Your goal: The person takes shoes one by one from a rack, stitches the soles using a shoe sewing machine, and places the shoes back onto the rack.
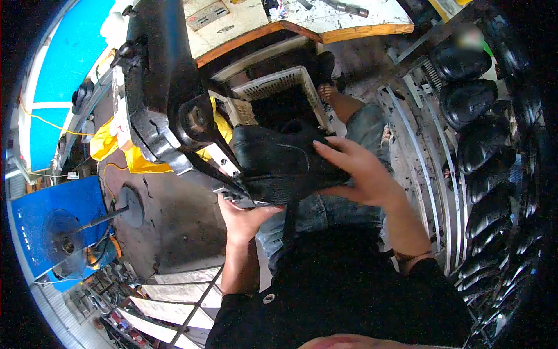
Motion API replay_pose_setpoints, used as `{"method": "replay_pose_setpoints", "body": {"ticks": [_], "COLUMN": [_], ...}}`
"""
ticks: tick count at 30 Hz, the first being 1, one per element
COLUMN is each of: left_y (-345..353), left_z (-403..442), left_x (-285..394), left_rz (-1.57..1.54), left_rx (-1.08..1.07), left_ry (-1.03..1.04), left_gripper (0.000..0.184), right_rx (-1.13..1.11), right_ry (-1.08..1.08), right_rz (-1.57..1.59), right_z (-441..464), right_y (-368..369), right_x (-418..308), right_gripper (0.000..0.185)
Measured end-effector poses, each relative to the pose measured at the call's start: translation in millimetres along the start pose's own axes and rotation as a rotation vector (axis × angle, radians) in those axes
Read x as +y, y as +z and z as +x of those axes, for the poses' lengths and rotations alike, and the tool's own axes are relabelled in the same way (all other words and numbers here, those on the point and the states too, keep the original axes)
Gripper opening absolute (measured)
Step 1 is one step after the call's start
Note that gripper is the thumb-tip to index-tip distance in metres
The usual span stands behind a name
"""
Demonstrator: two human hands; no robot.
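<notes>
Right hand (354, 174) clasping a black shoe (270, 160) at the black machine's (160, 64) lower tip.
The left hand (247, 222) is just below that machine tip, thumb along the shoe's edge; its fingers are hidden, so I cannot tell its grip. Right of the machine sits a pale crate (273, 87); left, a fan (102, 220); far right, black footwear (485, 139) in a row.

Black shoe (272, 160), smooth and mesh-textured panels, one end in the right fingers (332, 154).
</notes>
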State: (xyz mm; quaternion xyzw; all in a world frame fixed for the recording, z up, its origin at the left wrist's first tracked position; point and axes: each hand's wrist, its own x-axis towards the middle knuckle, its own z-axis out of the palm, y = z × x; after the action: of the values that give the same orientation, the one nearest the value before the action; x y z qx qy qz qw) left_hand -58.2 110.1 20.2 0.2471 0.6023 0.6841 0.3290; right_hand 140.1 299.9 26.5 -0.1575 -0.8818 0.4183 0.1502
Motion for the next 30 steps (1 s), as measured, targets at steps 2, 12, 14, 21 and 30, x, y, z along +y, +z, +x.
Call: {"method": "replay_pose_setpoints", "body": {"ticks": [2, 12, 14, 21, 30], "left_y": [-9, 21, 19, -10, -21], "left_z": [-2, -5, -8, -17, -14], "left_x": [-8, -11, -17, -36, -33], "left_rz": [0.118, -0.438, -0.501, -0.724, -0.673], "left_rx": [-0.043, 0.019, -0.006, 0.106, 0.018], "left_ry": [-0.025, -0.126, -0.102, -0.075, -0.065], "left_gripper": [0.078, 0.062, 0.062, 0.074, 0.071], "right_rx": [-0.027, -0.020, -0.062, -0.093, 0.365], "right_ry": [-0.009, -0.208, -0.291, -0.341, 0.233], "right_rz": [-0.032, -0.366, -0.469, -0.393, 0.697], "right_z": [2, 36, 51, 77, -7], "right_y": [-18, -113, -121, -103, -35], "right_x": [-8, -65, -80, -96, 15], "right_gripper": [0.086, 0.080, 0.079, 0.089, 0.111]}}
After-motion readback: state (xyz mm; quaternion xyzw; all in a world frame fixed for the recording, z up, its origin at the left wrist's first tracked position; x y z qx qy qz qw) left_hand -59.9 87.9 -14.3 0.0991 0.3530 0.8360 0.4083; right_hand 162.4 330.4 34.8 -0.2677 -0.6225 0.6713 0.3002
